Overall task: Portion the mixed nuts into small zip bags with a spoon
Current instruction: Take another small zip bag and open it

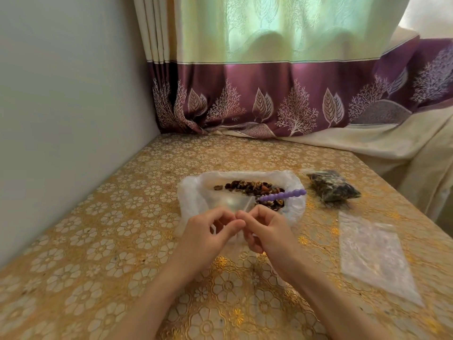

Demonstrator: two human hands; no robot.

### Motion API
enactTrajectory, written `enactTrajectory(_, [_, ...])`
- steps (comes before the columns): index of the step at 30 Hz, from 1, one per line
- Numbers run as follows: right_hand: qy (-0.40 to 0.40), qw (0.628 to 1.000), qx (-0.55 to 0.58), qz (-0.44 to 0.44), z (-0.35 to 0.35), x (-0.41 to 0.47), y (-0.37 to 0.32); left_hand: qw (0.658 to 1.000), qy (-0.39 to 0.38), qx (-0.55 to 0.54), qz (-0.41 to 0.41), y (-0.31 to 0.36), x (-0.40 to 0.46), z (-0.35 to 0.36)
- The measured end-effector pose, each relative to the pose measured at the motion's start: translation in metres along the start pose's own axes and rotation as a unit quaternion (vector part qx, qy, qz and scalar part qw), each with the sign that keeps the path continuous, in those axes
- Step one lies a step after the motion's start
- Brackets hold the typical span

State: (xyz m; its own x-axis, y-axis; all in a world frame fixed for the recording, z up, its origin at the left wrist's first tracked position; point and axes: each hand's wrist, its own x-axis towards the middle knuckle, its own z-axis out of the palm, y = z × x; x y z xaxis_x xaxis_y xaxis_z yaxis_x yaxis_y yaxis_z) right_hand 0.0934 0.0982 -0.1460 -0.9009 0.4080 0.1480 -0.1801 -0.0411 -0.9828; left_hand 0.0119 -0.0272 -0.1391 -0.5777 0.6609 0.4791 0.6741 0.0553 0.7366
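Gold floral tablecloth (122, 217), both hands' fingers pinching empty zip bag (228, 204), left hand (208, 234), right hand (267, 231).

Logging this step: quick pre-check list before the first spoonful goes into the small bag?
1. Small zip bag held: ok, left hand and right hand both pinch its near edge.
2. Bag mouth open: cannot tell, clear film and fingers hide it.
3. Purple spoon reachable: ok, it lies in the open nut bag with its handle pointing right.
4. Hand free for spoon: not ok, both are busy.
5. Nuts left to scoop: ok, a pile shows.
6. Spare empty bags: ok, flat on the table at right, near a filled bag.
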Motion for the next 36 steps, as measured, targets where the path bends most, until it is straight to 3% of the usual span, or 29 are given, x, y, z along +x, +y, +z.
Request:
enactTrajectory(3, [-0.003, 1.000, 0.001, -0.010, -0.0009, -0.0011, -0.0024, 0.999, -0.014, -0.035, -0.025, 0.0018, 0.0007, -0.0016])
enactTrajectory(7, [-0.016, 1.000, 0.003, -0.010, 0.0011, -0.0030, -0.0036, 0.999, -0.018, -0.004, -0.031, -0.0020, -0.0002, -0.0031])
enactTrajectory(17, [0.005, 1.000, -0.011, -0.026, 0.0017, -0.0027, -0.0018, 0.995, -0.031, 0.069, 0.063, 0.0066, -0.0034, -0.0004])
enactTrajectory(26, [-0.038, 0.992, -0.073, -0.094, 0.0007, -0.0019, -0.0022, 0.996, -0.082, -0.004, 0.026, 0.0023, -0.0013, -0.0068])
enactTrajectory(32, [-0.032, 0.981, -0.147, -0.121, 0.0012, -0.0034, 0.0006, 0.994, -0.065, 0.053, 0.070, 0.0004, -0.0014, -0.0066])
enactTrajectory(36, [-0.037, 0.985, -0.119, -0.118, 0.0021, -0.0035, -0.0029, 0.992, -0.022, 0.084, 0.090, 0.0033, -0.0008, -0.0022])
